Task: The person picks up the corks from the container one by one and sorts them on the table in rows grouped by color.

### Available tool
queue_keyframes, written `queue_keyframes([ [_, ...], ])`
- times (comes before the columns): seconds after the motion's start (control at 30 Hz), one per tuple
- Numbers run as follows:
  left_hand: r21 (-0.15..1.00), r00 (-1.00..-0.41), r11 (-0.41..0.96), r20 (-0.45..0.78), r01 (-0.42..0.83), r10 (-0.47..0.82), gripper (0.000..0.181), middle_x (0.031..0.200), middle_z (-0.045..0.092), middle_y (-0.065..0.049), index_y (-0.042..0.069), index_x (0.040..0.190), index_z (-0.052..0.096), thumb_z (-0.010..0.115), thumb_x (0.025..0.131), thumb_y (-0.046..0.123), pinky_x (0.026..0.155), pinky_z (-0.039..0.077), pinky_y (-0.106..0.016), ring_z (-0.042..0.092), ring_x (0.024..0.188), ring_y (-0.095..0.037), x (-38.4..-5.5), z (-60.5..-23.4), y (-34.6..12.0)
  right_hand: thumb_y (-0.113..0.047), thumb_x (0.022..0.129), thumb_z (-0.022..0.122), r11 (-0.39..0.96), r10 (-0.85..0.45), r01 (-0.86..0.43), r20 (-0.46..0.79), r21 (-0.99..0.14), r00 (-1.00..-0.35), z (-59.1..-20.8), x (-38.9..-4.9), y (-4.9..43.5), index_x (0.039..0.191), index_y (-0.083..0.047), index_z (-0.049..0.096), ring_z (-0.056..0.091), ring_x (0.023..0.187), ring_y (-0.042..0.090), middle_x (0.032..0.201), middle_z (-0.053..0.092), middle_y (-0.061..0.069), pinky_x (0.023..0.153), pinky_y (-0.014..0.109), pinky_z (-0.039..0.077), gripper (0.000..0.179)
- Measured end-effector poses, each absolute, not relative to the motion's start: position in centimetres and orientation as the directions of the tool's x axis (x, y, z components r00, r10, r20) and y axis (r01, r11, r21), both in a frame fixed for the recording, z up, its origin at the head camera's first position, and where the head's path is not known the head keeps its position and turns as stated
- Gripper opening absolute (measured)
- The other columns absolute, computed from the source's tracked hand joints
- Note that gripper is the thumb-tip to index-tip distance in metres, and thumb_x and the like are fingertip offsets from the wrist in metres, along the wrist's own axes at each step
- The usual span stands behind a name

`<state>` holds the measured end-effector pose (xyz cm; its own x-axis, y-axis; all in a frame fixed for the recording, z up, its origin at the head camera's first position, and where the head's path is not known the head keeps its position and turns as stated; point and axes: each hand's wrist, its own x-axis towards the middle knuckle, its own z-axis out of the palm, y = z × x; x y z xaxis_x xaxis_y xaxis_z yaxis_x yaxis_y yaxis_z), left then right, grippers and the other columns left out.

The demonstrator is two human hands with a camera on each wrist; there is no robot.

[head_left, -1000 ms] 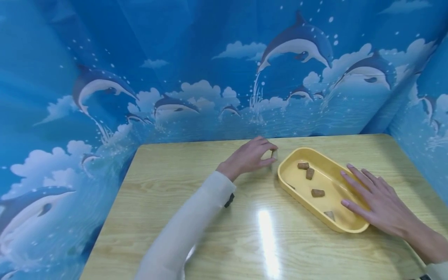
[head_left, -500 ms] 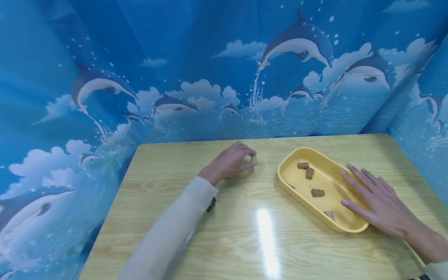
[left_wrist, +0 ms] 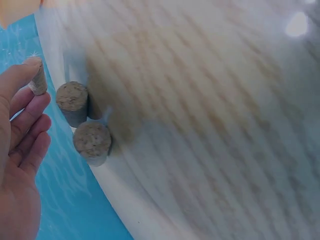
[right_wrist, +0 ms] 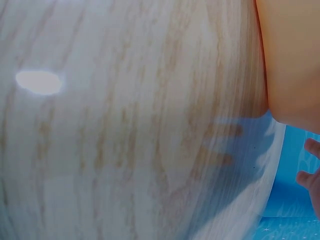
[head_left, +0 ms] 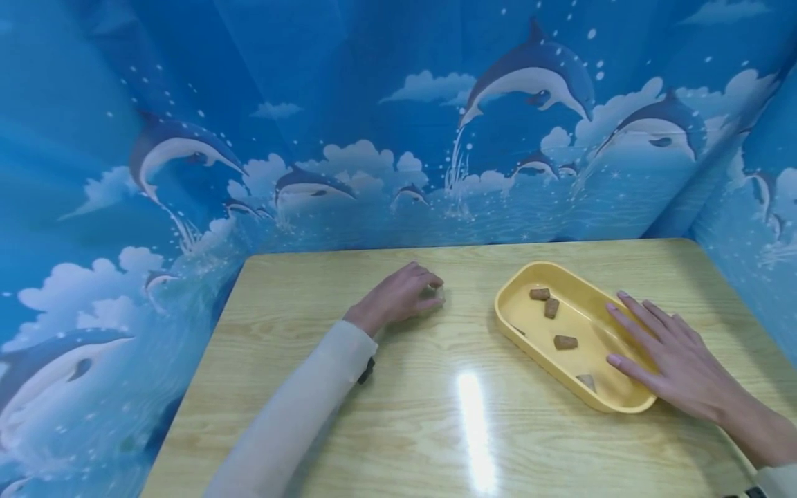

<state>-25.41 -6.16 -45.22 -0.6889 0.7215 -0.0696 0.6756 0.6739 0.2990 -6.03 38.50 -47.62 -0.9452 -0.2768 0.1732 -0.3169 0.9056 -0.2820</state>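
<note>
My left hand (head_left: pixel 394 299) pinches a tapered cork stopper (left_wrist: pixel 39 81) between thumb and forefinger, low over the back left part of the table. Beside that hand in the left wrist view, two more corks (left_wrist: pixel 72 100) stand upright on the table; in the head view the hand hides them. To the right is a yellow oval tray (head_left: pixel 588 311) with several corks (head_left: pixel 565 342) lying scattered on its bottom. My right hand (head_left: pixel 685 370) rests on the tray's right rim, fingers spread and fairly straight. Only its fingertips (right_wrist: pixel 311 146) show in the right wrist view.
The pale wood-grain table (head_left: pixel 398 415) carries a bright light reflection near its middle. A blue curtain (head_left: pixel 373 124) printed with dolphins hangs right behind the table's back edge and along the sides.
My left hand has moved left, away from the tray, with the cork between its fingers, and has come slightly nearer. The right hand and the tray have stayed in place.
</note>
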Motion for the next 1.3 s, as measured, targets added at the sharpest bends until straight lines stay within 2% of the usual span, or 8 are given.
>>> queue_keyframes([
  [0.17,0.297,-0.693,0.684,-0.091,0.667,0.715,0.047,0.143,0.072,-0.004,0.013,0.145,0.069,0.07,0.108,0.042,0.12,0.05,-0.038,0.062,0.135,-0.021,-25.4,-45.8,-6.5,-0.034,0.103,0.072,0.9,-0.281,-0.322,0.173,-0.294,-0.944,-47.6,-6.0,38.6,0.176,-0.024,0.021,0.021,0.162,0.057,0.185,0.012,0.006,0.131,0.077,-0.005,0.09],
  [0.6,0.325,-0.718,0.698,-0.075,0.638,0.692,0.045,0.137,0.074,-0.002,0.014,0.143,0.07,0.071,0.107,0.041,0.112,0.055,-0.035,0.064,0.126,-0.018,-25.0,-46.8,-8.3,-0.035,0.103,0.072,0.903,-0.276,-0.316,0.171,-0.29,-0.946,-47.7,-6.1,38.6,0.176,-0.025,0.02,0.021,0.162,0.057,0.185,0.011,0.005,0.131,0.075,-0.007,0.09],
  [0.9,0.349,-0.728,0.699,-0.067,0.624,0.683,0.044,0.136,0.074,-0.002,0.014,0.143,0.07,0.072,0.106,0.039,0.114,0.054,-0.036,0.063,0.127,-0.019,-24.6,-47.2,-8.7,-0.036,0.103,0.072,0.909,-0.272,-0.313,0.177,-0.275,-0.946,-47.7,-6.0,38.5,0.176,-0.024,0.021,0.018,0.164,0.054,0.185,0.013,0.007,0.132,0.074,-0.008,0.09],
  [1.3,0.351,-0.718,0.689,-0.063,0.635,0.693,0.046,0.139,0.072,0.0,0.016,0.144,0.069,0.074,0.106,0.04,0.114,0.054,-0.036,0.062,0.13,-0.018,-24.2,-47.3,-8.8,-0.036,0.103,0.072,0.909,-0.271,-0.31,0.17,-0.279,-0.947,-47.6,-6.1,38.4,0.176,-0.024,0.02,0.02,0.162,0.058,0.185,0.01,0.006,0.131,0.077,-0.006,0.091],
])
